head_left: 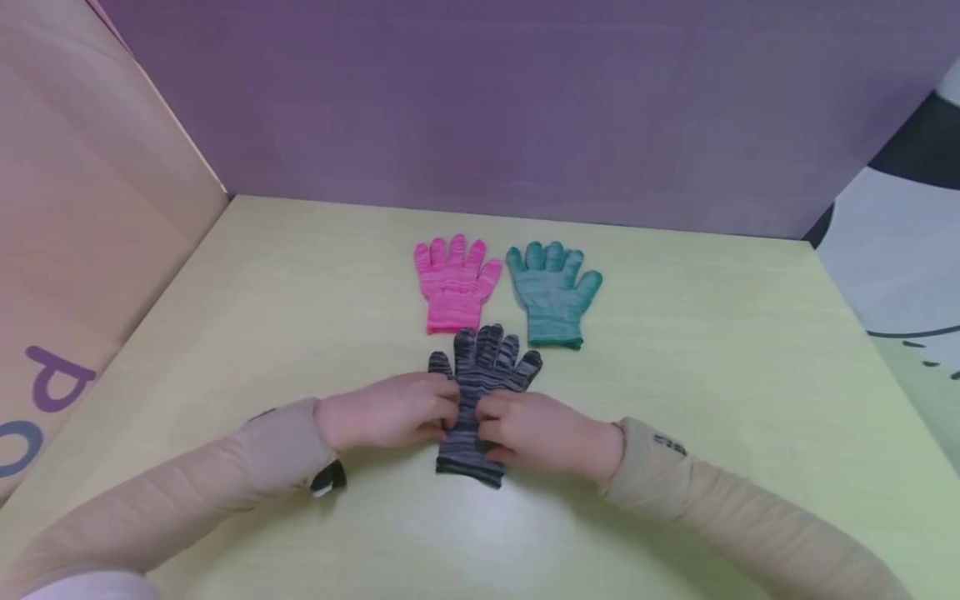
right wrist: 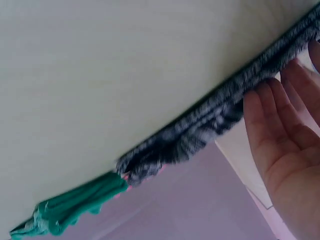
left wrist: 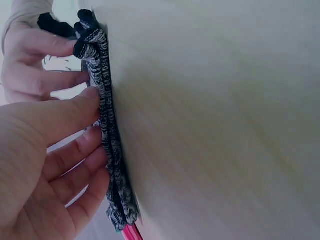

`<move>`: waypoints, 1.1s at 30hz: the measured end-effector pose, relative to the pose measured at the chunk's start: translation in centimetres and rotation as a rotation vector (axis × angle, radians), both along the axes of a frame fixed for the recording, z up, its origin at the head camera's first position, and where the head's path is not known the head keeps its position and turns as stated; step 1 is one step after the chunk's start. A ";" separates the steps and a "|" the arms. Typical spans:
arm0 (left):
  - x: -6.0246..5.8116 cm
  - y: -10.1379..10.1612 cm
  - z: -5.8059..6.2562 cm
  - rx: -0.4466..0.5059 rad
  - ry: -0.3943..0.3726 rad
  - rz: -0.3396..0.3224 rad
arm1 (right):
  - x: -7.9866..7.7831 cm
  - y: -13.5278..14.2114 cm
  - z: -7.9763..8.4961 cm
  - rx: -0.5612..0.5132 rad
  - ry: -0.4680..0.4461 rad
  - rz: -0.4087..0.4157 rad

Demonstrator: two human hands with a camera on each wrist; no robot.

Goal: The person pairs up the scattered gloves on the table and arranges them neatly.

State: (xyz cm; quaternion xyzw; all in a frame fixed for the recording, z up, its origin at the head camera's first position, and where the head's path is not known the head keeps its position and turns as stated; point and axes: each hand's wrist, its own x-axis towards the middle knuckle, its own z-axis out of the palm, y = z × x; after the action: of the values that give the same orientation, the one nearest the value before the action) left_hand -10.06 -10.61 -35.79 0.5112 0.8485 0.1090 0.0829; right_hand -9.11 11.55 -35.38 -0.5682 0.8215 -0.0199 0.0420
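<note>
A dark grey and black striped knit glove [head_left: 472, 400] lies flat on the table, its fingers pointing away and its cuff toward me. My left hand [head_left: 405, 408] is at the glove's left side, fingertips resting on the knit. On the right part of the palm, my right hand [head_left: 536, 429] touches it with its fingertips. The left wrist view shows the glove edge-on as layered fabric [left wrist: 107, 115], with fingers [left wrist: 80, 107] lightly bent against its upper face. Seen from the right wrist, the fingers [right wrist: 260, 112] are fairly straight and meet the fabric at their tips.
Just beyond the grey glove's fingertips lies a pink glove [head_left: 455, 287], with a green glove [head_left: 555, 296] to its right. A purple wall panel [head_left: 480, 117] stands along the back edge of the pale table [head_left: 225, 333]. A pinkish panel [head_left: 82, 208] rises at the left.
</note>
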 end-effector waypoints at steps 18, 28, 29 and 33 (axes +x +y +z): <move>0.0 0.1 0.1 -0.039 0.026 0.056 | 0.8 -0.8 -0.4 0.019 0.003 -0.013; 0.6 0.6 -0.1 -0.107 0.047 0.050 | 0.9 -1.5 -0.5 -0.006 -0.035 -0.014; 0.7 0.6 -0.2 -0.107 0.053 0.050 | 0.8 -1.5 -0.5 -0.023 -0.035 -0.011; 0.8 0.5 -0.3 -0.108 0.067 0.041 | 0.8 -1.3 -0.6 -0.086 -0.043 0.030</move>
State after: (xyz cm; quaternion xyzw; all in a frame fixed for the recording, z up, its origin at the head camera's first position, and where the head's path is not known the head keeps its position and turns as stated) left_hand -9.29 -10.08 -36.12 0.4921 0.8656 0.0474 0.0795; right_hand -8.33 10.26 -35.94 -0.5812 0.8102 -0.0666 0.0355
